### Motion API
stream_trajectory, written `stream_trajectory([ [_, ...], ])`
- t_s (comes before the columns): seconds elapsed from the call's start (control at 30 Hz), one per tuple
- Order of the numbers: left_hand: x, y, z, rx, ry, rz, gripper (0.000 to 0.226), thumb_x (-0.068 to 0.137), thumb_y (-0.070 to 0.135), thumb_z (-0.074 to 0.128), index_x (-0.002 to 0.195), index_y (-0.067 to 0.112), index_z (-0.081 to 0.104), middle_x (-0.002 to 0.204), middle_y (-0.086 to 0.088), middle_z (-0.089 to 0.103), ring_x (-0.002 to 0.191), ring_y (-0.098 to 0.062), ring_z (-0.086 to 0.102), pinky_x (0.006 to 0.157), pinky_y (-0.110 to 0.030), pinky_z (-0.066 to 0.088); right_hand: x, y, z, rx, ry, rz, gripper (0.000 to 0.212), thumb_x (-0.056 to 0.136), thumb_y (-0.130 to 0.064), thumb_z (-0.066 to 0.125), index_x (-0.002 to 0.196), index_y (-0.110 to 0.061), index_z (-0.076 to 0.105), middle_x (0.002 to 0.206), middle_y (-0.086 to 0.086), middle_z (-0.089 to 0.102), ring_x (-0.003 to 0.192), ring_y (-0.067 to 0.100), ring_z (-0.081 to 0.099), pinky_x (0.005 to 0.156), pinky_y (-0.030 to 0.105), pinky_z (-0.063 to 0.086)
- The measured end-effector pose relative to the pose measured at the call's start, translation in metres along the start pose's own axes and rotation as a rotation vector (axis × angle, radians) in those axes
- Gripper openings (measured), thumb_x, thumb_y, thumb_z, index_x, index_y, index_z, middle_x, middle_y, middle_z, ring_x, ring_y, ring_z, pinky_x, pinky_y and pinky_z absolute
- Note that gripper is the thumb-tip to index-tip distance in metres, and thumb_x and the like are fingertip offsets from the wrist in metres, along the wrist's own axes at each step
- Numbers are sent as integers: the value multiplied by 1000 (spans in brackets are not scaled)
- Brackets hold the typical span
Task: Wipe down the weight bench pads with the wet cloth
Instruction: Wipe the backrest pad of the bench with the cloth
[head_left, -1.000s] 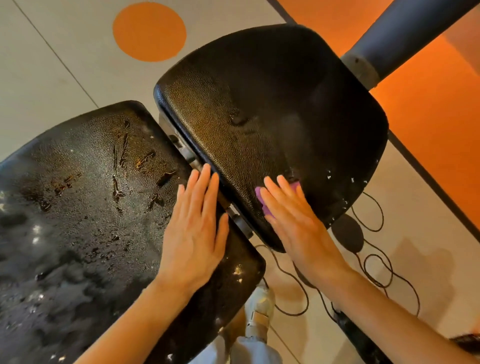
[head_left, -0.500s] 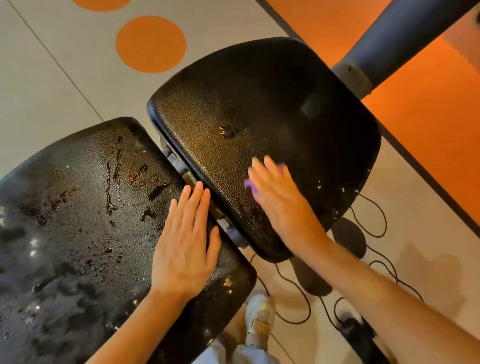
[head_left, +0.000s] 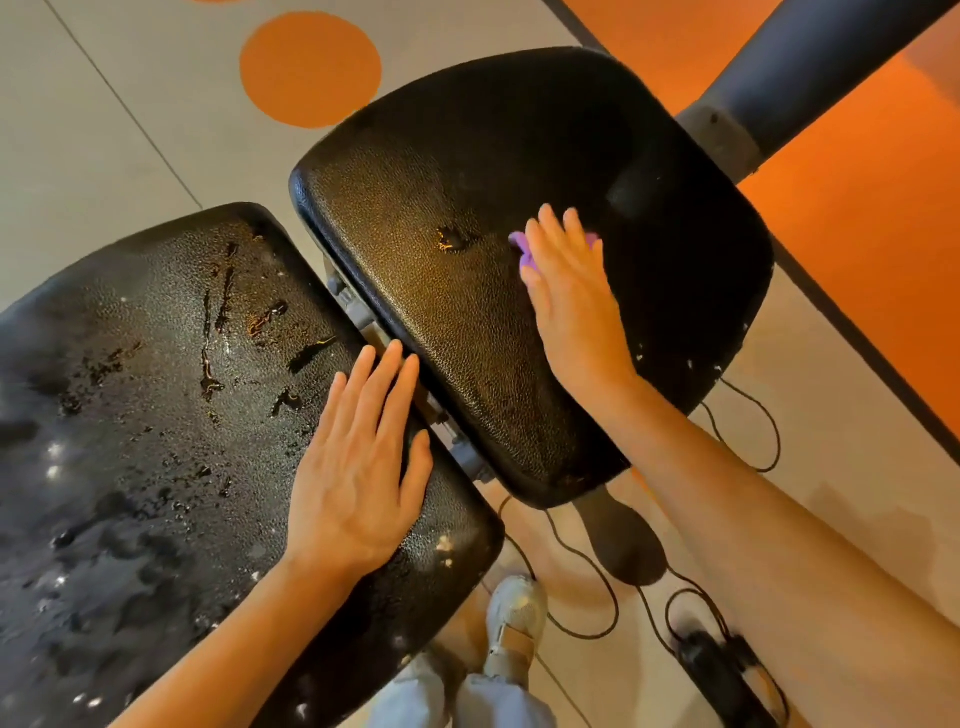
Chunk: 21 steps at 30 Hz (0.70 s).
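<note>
Two black textured bench pads fill the view. The wet long pad (head_left: 156, 415) on the left carries drops and streaks of water. My left hand (head_left: 358, 467) rests flat on its right end, fingers straight, fingertips at the gap between the pads. The seat pad (head_left: 441, 322) lies to the right, with a small tear near its middle. My right hand (head_left: 571, 296) presses flat on a purple cloth (head_left: 519, 247) in the middle of that pad; only the cloth's edges show beside my fingers.
A grey metal hinge (head_left: 363, 317) joins the pads. A dark padded post (head_left: 810, 67) rises at the top right over orange flooring. Black cables (head_left: 597, 582) and a small black device (head_left: 717, 670) lie on the floor below the seat. My shoe (head_left: 514, 618) stands beneath.
My right hand slid the purple cloth from the near edge of the seat pad up toward its middle. My left hand stayed flat on the long pad.
</note>
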<state>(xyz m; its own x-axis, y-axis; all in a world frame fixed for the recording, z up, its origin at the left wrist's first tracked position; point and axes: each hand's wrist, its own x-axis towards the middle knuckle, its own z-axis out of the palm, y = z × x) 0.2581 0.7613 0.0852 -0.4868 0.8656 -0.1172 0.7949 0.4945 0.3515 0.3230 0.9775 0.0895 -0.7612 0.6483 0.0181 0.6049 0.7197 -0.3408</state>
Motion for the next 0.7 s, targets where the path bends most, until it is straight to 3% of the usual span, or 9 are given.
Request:
stream_trajectory([
  [0.07, 0, 0, 0, 1, -7, 2, 61, 100, 34, 36, 155, 12, 23, 163, -5, 21, 153, -19, 6, 125, -37, 5, -17, -4, 0, -3, -5, -1, 42, 101, -13, 38, 142, -8, 37, 152, 13, 32, 145, 28, 20, 118, 50, 19],
  [0.17, -1, -1, 1, 6, -11, 2, 61, 100, 35, 35, 155, 13, 23, 163, -5, 21, 153, -20, 6, 125, -37, 4, -119, 5, -17, -96, -121, -239, 47, 98, -14, 40, 144, -10, 36, 153, 9, 33, 145, 26, 21, 113, 51, 29],
  [0.23, -1, -1, 0, 11, -7, -3, 61, 100, 35, 35, 155, 12, 23, 163, -5, 20, 153, -20, 6, 125, -38, 5, -150, 12, -25, -84, -186, -300, 48, 97, -18, 40, 145, -12, 35, 153, 6, 32, 145, 23, 21, 112, 49, 32],
  [0.4, -1, -2, 1, 9, -9, 7, 61, 100, 34, 35, 155, 12, 23, 163, -5, 20, 153, -19, 5, 125, -39, 6, -69, -47, 20, -63, -59, -183, 48, 93, -13, 55, 139, -9, 44, 150, 9, 38, 143, 26, 25, 117, 47, 21],
  [0.6, -1, -2, 0, -13, -11, 6, 60, 99, 33, 36, 155, 12, 24, 163, -4, 20, 153, -19, 6, 125, -36, 3, -167, -8, -13, -95, -219, -383, 62, 86, -6, 59, 144, -10, 38, 154, 6, 30, 146, 24, 18, 118, 44, 20],
  [0.7, -2, -2, -1, -21, -11, 24, 60, 100, 33, 36, 155, 17, 23, 164, -2, 18, 153, -19, 5, 125, -35, 3, -141, -5, -6, 27, -216, -376, 58, 89, 0, 54, 144, -8, 37, 154, 6, 31, 146, 21, 17, 118, 44, 20],
])
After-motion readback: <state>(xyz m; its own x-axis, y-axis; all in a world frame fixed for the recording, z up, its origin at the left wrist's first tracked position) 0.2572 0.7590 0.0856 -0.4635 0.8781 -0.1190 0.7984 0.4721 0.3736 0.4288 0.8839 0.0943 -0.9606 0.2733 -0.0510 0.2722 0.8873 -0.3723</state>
